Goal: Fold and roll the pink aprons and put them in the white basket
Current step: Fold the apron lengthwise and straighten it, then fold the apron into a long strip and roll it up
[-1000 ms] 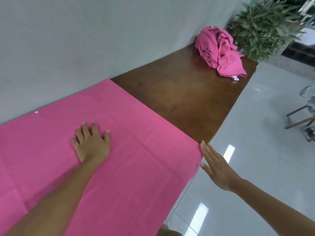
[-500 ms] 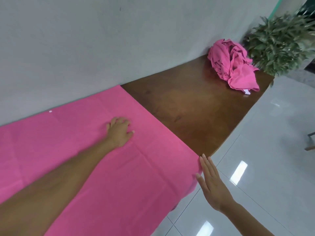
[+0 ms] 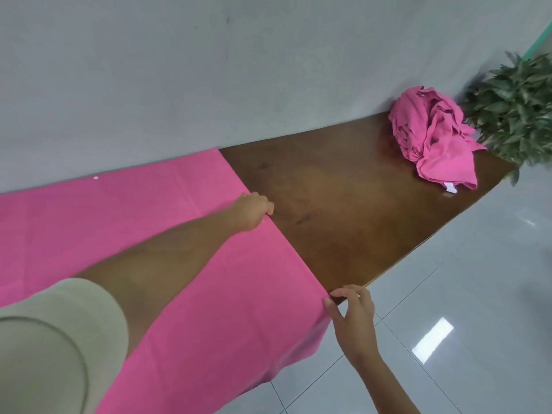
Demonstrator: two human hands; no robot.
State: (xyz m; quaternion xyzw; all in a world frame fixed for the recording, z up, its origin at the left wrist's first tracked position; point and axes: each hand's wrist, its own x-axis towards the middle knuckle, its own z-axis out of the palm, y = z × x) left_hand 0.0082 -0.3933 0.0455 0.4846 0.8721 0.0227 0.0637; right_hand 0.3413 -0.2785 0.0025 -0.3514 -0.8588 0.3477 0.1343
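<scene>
Where it lies spread flat on the table point(image 3: 343, 210), the apron point(image 3: 89, 222) is a plain bright-pink sheet with faint fold creases and a small white dot near the wall; its near portion hangs over the table's front edge. The left hand point(image 3: 252, 212) sits on the apron's right edge, roughly midway between wall and front edge, with its fingers curled over that edge and gripping it. The right hand point(image 3: 354, 318) meets the same edge at the table's front, its thumb and fingertips pinching the cloth there. A crumpled pile point(image 3: 433, 138) of pink aprons lies well apart at the table's far end, beside a plant point(image 3: 519, 115).
</scene>
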